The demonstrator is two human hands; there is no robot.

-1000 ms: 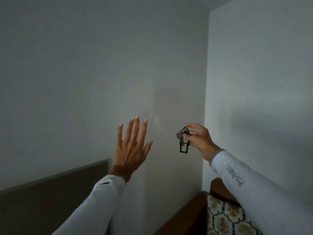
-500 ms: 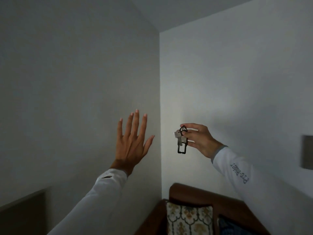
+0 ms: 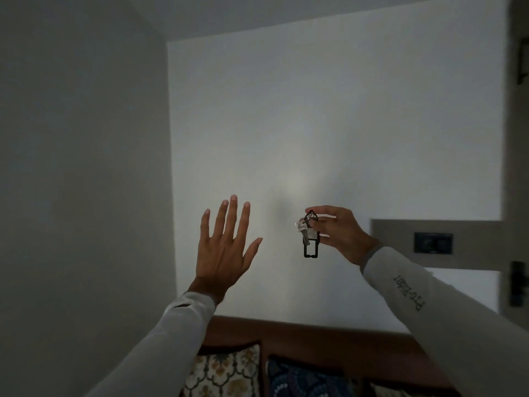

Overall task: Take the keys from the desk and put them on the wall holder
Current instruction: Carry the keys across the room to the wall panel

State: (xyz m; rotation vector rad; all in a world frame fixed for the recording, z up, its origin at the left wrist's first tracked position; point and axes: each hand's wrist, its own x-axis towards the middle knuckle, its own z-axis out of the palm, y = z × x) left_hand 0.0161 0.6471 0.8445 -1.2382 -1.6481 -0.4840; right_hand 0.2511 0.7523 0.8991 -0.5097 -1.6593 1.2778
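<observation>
My right hand pinches a bunch of keys by its dark ring, held up in front of a pale wall. A silver key and a black rectangular tag hang below my fingers. To the left of the keys, my left hand is raised with fingers spread, its back toward me, holding nothing. No wall holder is clearly identifiable in this dim view.
A wooden sofa back with patterned cushions runs along the bottom. At the right are a grey wall panel with a dark switch plate, and dark fittings on the edge of a door or frame. A wall corner stands left.
The view has swung to the right: the wall corner slid left, and the sofa, the grey panel and the switch plate came into sight. Both hands keep their poses, keys still held.
</observation>
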